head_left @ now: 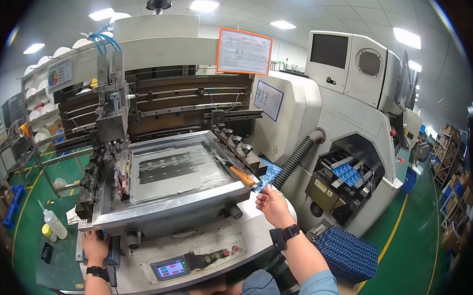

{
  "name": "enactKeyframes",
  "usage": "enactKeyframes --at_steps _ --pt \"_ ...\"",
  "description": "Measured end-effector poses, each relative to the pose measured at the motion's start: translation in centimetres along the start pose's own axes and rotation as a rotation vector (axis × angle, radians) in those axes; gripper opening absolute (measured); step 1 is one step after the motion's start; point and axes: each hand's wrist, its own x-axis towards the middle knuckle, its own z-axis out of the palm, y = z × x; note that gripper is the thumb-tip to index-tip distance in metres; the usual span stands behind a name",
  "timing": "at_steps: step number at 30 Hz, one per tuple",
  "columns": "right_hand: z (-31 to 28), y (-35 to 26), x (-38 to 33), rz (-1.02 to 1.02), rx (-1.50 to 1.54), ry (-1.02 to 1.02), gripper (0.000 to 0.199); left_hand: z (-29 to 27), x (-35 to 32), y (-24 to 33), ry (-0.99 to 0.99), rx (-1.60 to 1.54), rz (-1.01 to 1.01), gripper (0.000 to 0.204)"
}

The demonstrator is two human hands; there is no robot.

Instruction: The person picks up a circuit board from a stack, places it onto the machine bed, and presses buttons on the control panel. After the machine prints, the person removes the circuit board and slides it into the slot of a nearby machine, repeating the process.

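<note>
Leftmost, on a low green surface at the near left, stand 2 squeeze bottles: a tall white bottle (55, 224) and a smaller yellow-capped bottle (48, 232) just beside it. To their right, the person's left hand (95, 247), a black band at its wrist, rests on the near left corner of the machine's white surface (209, 242), fingers curled over a dark blue part there; how tightly it grips cannot be told. Above it sits the screen printer's metal frame (165, 203), with a grey stencil screen (171, 169) inside it. On the near front of the white surface, a small control panel (170, 268) shows a lit display, with round knobs to its right. An orange-handled tool (243, 176) lies on the frame's right rail. Just right of it, the right hand (273, 205), also with a black wrist band, pinches a blue circuit board (268, 174) by its near edge, holding it tilted in the air beside the frame's right corner. Near right, a stack of blue ribbed trays (347, 252) sits low beside a large white machine (362, 115).
</note>
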Motion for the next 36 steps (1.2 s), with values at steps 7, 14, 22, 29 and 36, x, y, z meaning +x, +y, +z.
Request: enactKeyframes --at_steps 7,14,22,29,36 --pt "1.1 0.1 -0.1 -0.028 -0.063 0.124 0.018 -0.3 -1.0 -0.3 0.043 -0.008 0.014 0.051" --pt "-0.5 -1.2 -1.9 -0.065 -0.047 0.162 0.016 -0.9 -1.0 0.2 0.022 -0.012 0.003 0.053" --pt "-7.4 -5.1 -9.4 -0.107 -0.094 0.193 0.011 1.3 -0.1 -2.0 0.109 0.014 0.123 0.046" --pt "-16.2 -9.6 -12.7 0.010 -0.616 0.463 0.016 4.9 0.9 -6.3 0.135 0.013 0.223 0.041" --pt "-22.0 -8.9 -13.4 0.318 -1.152 0.646 0.019 6.5 1.0 -7.8 0.107 0.026 0.233 0.048"
